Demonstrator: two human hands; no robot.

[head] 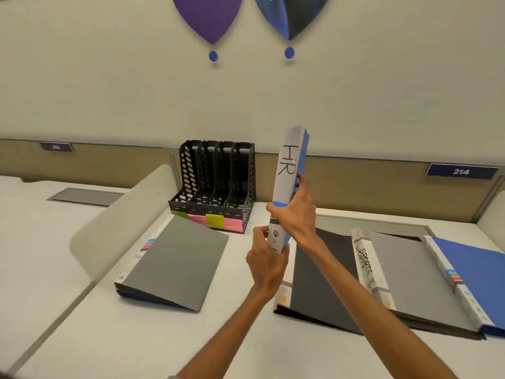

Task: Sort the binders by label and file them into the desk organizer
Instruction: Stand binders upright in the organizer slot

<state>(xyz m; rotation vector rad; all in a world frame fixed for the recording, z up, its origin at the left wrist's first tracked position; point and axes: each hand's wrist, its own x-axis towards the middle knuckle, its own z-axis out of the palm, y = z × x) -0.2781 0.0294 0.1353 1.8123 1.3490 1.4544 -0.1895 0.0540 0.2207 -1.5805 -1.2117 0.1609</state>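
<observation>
A blue binder [290, 170] with "HR" handwritten in black on its white spine label stands upright above the pale bench [109, 337], held in both hands. The left hand [269, 258] grips the foot of the spine, where a small printed logo shows. The right hand [295, 212] wraps the binder higher up, with its fingers lying along the blue cover. Behind and to the left, a black perforated desk organizer [216, 184] sits on the bench against the back panel. A row of yellow, pink and green sticky notes [210, 221] is stuck along its front edge; any writing on them cannot be read. A closed grey binder [177, 262] lies flat just in front of the organizer. To the right, three more binders overlap on the bench: a black binder [322, 277], a second grey binder [410, 277] with "SPORTS" on its spine, and another blue binder [475, 272] at the far edge. A curved cream divider [123, 222] separates this bench from the next one. On the tan back panel is a dark sign [461, 171] reading "214". Purple and blue teardrop shapes [207, 15] decorate the cream wall above.
</observation>
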